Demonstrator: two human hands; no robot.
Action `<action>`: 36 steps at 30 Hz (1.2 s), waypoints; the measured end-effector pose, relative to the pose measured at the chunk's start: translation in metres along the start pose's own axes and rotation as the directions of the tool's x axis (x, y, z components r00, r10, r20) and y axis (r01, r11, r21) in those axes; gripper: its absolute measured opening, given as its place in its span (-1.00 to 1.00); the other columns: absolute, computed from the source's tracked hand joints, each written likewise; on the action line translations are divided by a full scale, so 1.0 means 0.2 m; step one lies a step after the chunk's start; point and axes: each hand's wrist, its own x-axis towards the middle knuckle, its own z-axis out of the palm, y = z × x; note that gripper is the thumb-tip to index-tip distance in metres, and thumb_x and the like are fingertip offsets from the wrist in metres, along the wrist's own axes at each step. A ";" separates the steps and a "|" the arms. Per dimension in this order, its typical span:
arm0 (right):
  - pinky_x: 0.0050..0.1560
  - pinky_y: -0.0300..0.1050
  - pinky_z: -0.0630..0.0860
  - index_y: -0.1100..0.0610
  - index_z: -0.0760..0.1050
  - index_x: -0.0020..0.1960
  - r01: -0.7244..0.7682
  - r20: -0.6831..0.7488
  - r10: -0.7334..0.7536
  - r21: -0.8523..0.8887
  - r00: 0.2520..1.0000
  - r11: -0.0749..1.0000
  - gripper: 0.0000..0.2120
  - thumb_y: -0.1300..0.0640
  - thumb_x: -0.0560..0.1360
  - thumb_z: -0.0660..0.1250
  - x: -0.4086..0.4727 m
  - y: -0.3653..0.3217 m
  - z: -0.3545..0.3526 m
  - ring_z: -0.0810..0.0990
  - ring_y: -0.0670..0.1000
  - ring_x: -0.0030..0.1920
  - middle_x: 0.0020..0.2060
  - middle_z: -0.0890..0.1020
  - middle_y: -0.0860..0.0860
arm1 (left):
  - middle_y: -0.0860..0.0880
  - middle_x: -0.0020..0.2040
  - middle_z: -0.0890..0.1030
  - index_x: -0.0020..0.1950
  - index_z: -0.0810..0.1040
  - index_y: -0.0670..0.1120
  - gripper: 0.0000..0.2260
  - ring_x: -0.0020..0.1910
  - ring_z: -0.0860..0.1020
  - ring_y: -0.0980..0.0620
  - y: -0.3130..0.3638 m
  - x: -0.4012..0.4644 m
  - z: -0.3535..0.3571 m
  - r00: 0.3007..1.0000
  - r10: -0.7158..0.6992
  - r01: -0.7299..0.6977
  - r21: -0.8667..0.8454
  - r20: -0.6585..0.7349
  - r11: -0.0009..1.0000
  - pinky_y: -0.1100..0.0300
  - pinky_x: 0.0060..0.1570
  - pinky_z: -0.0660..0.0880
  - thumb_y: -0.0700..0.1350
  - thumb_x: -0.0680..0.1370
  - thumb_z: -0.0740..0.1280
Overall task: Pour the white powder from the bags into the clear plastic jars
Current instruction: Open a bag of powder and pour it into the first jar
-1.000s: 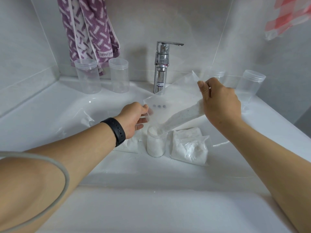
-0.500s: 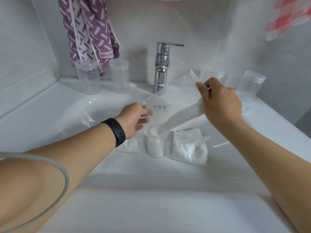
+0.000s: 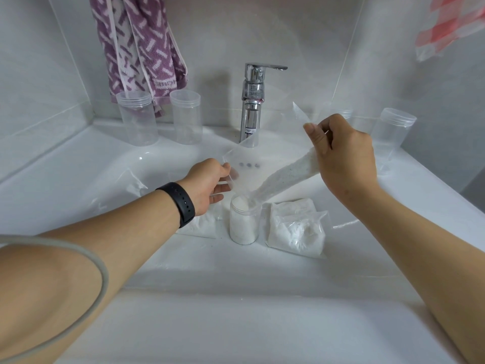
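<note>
Tilting down from upper right to lower left, the clear bag (image 3: 265, 164) runs its long axis from the right hand (image 3: 343, 156) toward the mouth of the jar (image 3: 244, 222), and a band of white powder (image 3: 286, 177) lies along its lower edge, reaching the jar's rim. The right hand's grip is clenched on the bag's raised end, right of centre in the frame, thumb on the near face and fingers curled behind. The left hand (image 3: 207, 182), just left of centre, pinches the bag's lower left edge between thumb and fingers; a black wristband (image 3: 181, 203) sits on that wrist. Three dark round marks show through the bag near the left hand; no writing on them can be read.

The jar stands upright in the middle of the frame, in the white sink basin (image 3: 110, 179), filled with powder almost to the top. Just right of it lies a full bag of powder (image 3: 296, 229), and another bag of powder (image 3: 199, 224) lies partly hidden under the left wrist. A flattened clear bag (image 3: 126, 185) lies in the basin at the left.

On the table at the back left stand two empty lidded jars (image 3: 137, 116), near each other. One more lidded jar (image 3: 391, 137) stands at the right. The chrome tap (image 3: 253, 101) at centre top carries a small label, too small to read. The purple patterned towel (image 3: 141, 46) in the upper left has a woven line of lettering along its hem that cannot be made out.
</note>
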 end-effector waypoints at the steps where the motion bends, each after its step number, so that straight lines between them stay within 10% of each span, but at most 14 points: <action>1: -0.22 0.02 0.44 0.08 0.48 -0.02 0.002 0.000 -0.002 0.006 1.000 1.000 -0.54 -0.31 0.63 0.15 0.00 0.00 0.00 0.52 0.14 -0.24 -0.37 0.46 -0.13 | -0.02 -0.06 0.61 -0.12 0.63 -0.07 -0.74 -0.02 0.59 0.01 0.00 0.00 0.00 1.000 0.000 0.000 0.000 0.000 1.000 0.11 0.05 0.46 -0.09 0.67 0.21; 36: -0.33 -0.34 0.30 0.14 0.51 -0.06 0.063 -0.058 -0.055 0.150 0.997 0.987 -0.63 -0.18 0.63 0.30 0.00 -0.02 0.00 0.48 -0.12 -0.33 -0.38 0.49 -0.12 | -0.01 -0.03 0.62 -0.18 0.61 -0.06 -0.71 -0.01 0.59 -0.01 0.00 -0.01 0.00 1.000 -0.001 0.001 0.023 0.002 1.000 0.11 0.04 0.45 -0.08 0.67 0.20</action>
